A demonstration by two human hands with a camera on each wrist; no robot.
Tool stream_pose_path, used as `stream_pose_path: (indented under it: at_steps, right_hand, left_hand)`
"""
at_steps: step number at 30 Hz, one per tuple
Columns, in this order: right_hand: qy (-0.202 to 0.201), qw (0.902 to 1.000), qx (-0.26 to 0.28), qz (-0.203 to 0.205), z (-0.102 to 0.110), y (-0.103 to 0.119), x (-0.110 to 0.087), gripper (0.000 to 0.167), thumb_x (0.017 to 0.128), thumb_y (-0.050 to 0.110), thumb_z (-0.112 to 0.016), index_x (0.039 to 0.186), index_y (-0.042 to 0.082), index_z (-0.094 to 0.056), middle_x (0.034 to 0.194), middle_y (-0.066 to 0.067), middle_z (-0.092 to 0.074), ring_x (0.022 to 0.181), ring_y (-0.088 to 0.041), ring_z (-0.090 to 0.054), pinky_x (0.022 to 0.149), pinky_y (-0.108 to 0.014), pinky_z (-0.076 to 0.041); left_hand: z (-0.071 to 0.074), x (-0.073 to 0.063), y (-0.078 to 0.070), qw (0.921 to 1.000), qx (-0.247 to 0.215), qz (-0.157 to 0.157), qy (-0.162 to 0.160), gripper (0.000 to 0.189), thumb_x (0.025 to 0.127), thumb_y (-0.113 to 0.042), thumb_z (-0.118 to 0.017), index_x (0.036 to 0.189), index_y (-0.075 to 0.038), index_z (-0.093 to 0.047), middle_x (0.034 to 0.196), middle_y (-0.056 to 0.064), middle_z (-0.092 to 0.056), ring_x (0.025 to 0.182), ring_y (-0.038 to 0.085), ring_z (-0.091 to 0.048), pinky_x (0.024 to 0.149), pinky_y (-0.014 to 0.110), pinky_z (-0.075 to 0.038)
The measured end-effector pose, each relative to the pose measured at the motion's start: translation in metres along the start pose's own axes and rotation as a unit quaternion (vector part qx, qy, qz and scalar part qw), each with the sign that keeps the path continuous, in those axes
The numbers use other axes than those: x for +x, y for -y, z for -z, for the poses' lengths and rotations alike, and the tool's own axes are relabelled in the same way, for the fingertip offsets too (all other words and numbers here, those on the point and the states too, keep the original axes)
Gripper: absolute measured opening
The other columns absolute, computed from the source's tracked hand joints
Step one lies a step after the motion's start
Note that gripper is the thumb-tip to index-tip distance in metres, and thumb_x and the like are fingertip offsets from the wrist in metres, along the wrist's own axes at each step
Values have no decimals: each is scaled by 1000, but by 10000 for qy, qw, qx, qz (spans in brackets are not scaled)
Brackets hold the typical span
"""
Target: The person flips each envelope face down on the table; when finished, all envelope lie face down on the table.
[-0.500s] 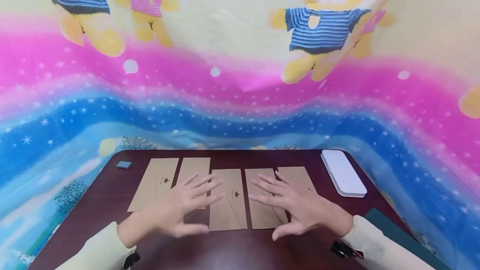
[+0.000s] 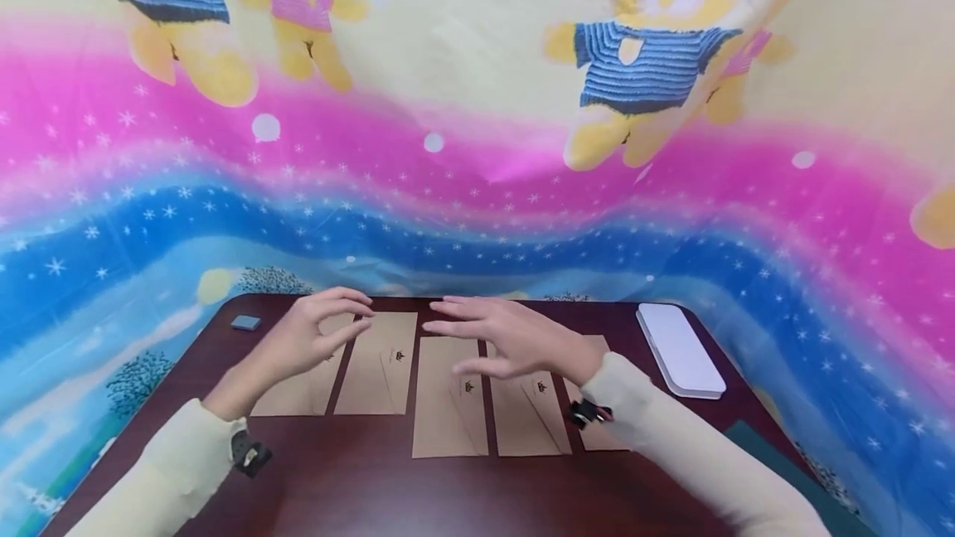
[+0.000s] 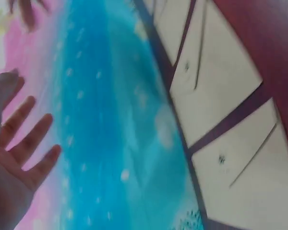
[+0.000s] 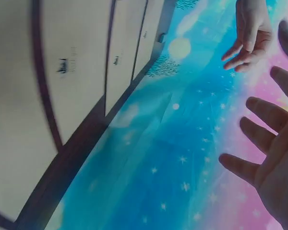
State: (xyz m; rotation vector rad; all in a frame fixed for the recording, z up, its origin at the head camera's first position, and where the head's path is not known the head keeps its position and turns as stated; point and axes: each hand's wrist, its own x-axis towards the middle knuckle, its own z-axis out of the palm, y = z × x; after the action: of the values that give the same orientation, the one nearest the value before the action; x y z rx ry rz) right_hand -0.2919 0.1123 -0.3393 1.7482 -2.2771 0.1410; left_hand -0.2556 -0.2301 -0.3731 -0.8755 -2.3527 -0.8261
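Observation:
Several brown paper envelopes, each with a small dark crown print where visible, lie side by side in a row on the table. My left hand is raised over the leftmost envelope, its fingers loosely bent and holding nothing. Beside that lies a second envelope, uncovered. My right hand hovers with fingers extended above the middle envelope and the one to its right, hiding their upper ends. In the right wrist view its spread fingers show against the backdrop, nothing between them. The rightmost envelope is partly behind my sleeve.
A white lidded case lies at the table's back right. A small blue-grey block sits near the back left corner. Something flat and dark green lies along the right edge. A printed bear cloth hangs behind the table.
Both hands have lifted and moved toward the table's back, drifting left in the head view. The second envelope from the left is uncovered now. The envelopes lie as before.

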Motion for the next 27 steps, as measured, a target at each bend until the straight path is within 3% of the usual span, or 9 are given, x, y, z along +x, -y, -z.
stream_pose_path:
  at_steps: [4,6,8,14,21,27]
  right_hand:
    - [60,9998,151,-138,-13,-10,48,47,102,35,-63,148,26,-58,150,-1,-60,130,-17,-64,114,-36,-46]
    - [154,9993,171,-285,-19,-16,72,39,103,32,-63,141,25,-64,140,2,-67,119,-12,-69,109,-32,-51]
    - [325,9978,290,-495,-27,-24,93,33,104,32,-62,135,25,-69,130,5,-72,115,-9,-70,103,-29,-53]
    - [685,9841,1177,-1137,-61,-49,147,26,103,26,-64,125,18,-75,117,4,-77,104,-6,-71,92,-21,-55]
    - [684,9647,1652,-1934,-117,-64,183,22,102,25,-65,117,16,-79,112,4,-78,97,-4,-70,88,-20,-55]
    - [696,9478,1159,-2889,-153,-59,199,15,100,30,-68,106,24,-81,103,12,-77,93,-3,-68,87,-25,-55]
  left_hand:
    - [21,-6,17,9977,-22,626,-242,11,93,-11,-76,96,-22,-79,111,-1,-74,96,2,-65,76,16,-52]
    - [29,-9,24,9959,30,874,-248,8,93,-13,-76,95,-20,-78,105,-1,-75,90,-2,-63,75,15,-51]
    - [36,-11,30,9935,96,1133,-81,4,94,-15,-75,95,-18,-78,101,-1,-74,84,0,-62,71,19,-52]
    - [43,-22,45,9776,333,1973,654,12,100,-24,-69,103,-17,-78,102,2,-76,95,17,-67,80,35,-51]
    - [39,-47,59,9648,476,2289,1204,10,98,-18,-69,99,-13,-77,98,4,-77,91,18,-67,77,37,-52]
    - [36,-70,61,9525,499,2426,1772,22,96,-22,-72,110,-5,-75,91,1,-69,78,12,-56,68,30,-47]
